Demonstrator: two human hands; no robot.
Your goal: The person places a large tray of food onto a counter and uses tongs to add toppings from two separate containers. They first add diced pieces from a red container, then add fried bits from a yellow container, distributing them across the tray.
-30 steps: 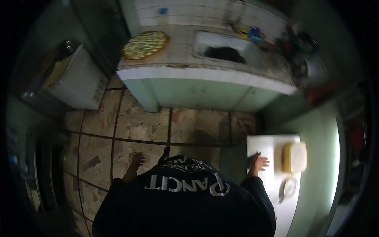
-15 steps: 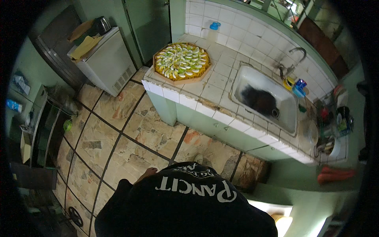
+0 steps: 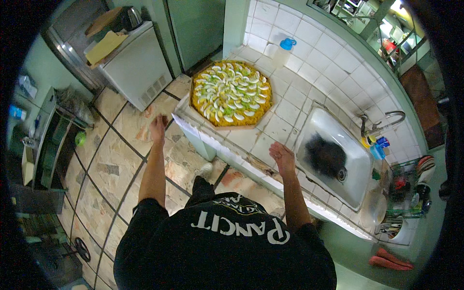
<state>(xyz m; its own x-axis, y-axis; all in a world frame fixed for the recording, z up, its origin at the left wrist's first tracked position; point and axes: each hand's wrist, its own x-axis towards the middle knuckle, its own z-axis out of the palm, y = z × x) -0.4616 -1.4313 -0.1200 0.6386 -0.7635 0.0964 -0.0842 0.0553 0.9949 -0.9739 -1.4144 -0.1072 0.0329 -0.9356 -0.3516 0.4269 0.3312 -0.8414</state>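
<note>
A large octagonal tray [image 3: 231, 126] sits at the left end of the tiled counter. Its yellow filling [image 3: 203, 107], perhaps noodles, is topped with rings of white egg slices and green bits. My left hand [image 3: 158, 128] hangs over the floor, left of the counter's corner and apart from the tray; its fingers look loosely extended, with nothing visible in them. Nearer the sink, my right hand [image 3: 282, 157] is over the counter's front part, fingers stretched out and holding nothing. Whether it touches the tiles I cannot tell.
A white sink [image 3: 355, 191] with a dark stain lies to the right, under a faucet [image 3: 386, 121]. A blue-capped bottle [image 3: 285, 50] stands by the wall. Further right is a dish rack [image 3: 406, 188]. A white chest appliance [image 3: 137, 65] stands at the far left.
Both arms have come forward into view and apart. The tray and counter appear closer and larger. My foot now shows ahead on the floor.
</note>
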